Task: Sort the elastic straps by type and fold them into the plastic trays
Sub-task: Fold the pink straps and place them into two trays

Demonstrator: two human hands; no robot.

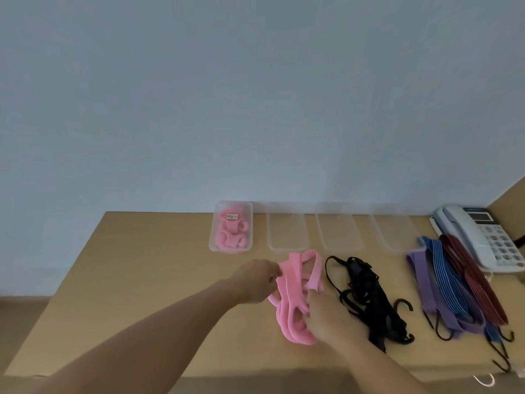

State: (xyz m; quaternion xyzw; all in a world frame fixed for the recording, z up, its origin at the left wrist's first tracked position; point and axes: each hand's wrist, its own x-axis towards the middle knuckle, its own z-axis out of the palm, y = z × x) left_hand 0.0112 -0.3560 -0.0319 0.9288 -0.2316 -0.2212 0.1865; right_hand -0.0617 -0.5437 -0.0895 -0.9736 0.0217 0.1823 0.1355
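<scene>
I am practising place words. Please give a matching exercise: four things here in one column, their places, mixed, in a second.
1 pink strap
2 black cords
3 phone
4 filled tray

A far right of the table
B left of three empty trays
C held by left hand and right hand
D just right of the pink strap

Pairs: 1-C, 2-D, 3-A, 4-B

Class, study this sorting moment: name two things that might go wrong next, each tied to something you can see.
1. The loose pink flat elastic strap, held by the left hand and right hand, lies beside the tangled black hooked cords; a hook might snag it.
2. The leftmost clear plastic tray already holds pink straps; a bulky fold may not fit.
</scene>
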